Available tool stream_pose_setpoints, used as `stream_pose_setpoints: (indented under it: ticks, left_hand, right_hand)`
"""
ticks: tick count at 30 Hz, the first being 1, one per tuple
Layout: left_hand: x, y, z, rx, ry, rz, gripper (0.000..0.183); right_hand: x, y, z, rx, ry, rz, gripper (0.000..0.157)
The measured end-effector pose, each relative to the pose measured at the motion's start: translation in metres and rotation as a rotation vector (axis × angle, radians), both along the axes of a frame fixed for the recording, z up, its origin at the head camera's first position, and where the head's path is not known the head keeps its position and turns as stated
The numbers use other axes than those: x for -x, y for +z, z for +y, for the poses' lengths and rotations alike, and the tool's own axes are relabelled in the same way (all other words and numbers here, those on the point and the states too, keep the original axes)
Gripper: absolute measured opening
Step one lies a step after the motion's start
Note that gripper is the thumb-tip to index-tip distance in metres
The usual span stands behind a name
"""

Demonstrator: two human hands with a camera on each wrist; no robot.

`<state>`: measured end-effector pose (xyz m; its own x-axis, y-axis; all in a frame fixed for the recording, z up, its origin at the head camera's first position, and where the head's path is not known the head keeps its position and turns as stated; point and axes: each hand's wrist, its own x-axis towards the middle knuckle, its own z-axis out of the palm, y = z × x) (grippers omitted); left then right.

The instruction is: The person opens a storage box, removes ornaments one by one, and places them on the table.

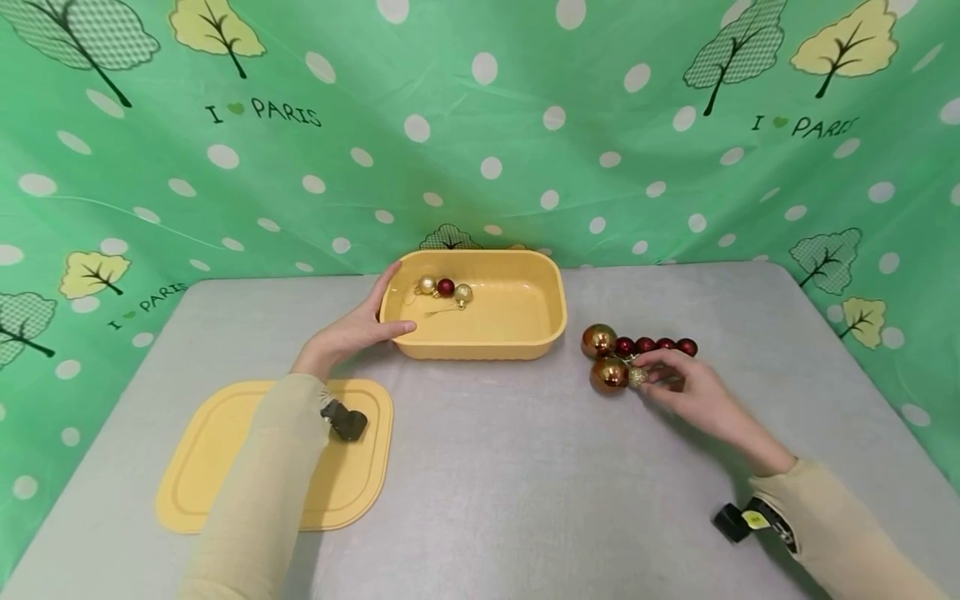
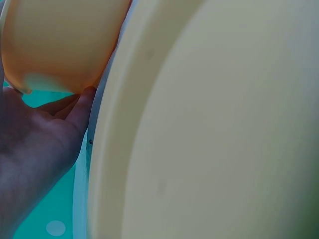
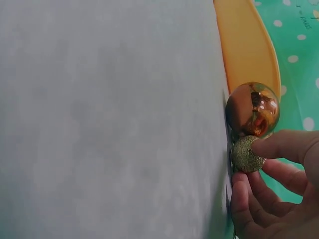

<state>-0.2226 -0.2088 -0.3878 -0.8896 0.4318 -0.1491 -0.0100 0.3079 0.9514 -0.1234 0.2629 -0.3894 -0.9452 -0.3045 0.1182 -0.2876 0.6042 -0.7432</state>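
A yellow plastic container [image 1: 480, 351] stands at the back of the table, with several small baubles in its left part, among them a dark red bauble [image 1: 446, 287] and a glittery gold one [image 1: 463, 292]. My left hand [image 1: 352, 332] grips its left end, thumb over the rim and fingers along the outer wall. On the right, my right hand [image 1: 686, 387] pinches a small gold glitter bauble [image 3: 246, 154] between thumb and fingers. Right beside that bauble is a large shiny copper bauble [image 3: 253, 109]; a second large copper bauble [image 1: 599, 341] lies just behind.
Several small dark red baubles [image 1: 645, 346] lie in a row behind my right hand. A yellow lid [image 1: 360, 475] lies flat on the grey table [image 1: 510, 500] under my left forearm. A green patterned cloth [image 1: 480, 167] hangs along the back and sides.
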Motion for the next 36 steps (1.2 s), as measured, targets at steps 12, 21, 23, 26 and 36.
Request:
stream_pose_setpoints:
  ticks: [12,21,23,26,36]
  left_hand:
    - [0.0,0.0,0.0,-0.006,0.002,-0.005,0.099]
    - [0.0,0.001,0.0,0.003,-0.002,0.003,0.1]
    - [0.0,0.0,0.0,-0.001,-0.002,0.002,0.099]
    - [0.0,-0.001,0.0,-0.007,-0.003,-0.005,0.099]
    - [0.001,-0.002,0.0,-0.02,0.0,-0.011,0.1]
  right_hand:
    - [0.0,0.003,-0.004,-0.043,-0.062,-0.052,0.029]
    - [0.002,0.014,0.006,-0.007,-0.055,-0.05,0.035]
    - [0.002,0.015,0.007,-0.011,-0.054,-0.045,0.034]
    - [0.003,0.015,0.006,-0.022,-0.038,-0.052,0.031]
    - [0.005,0.01,-0.001,-0.037,-0.022,-0.071,0.022]
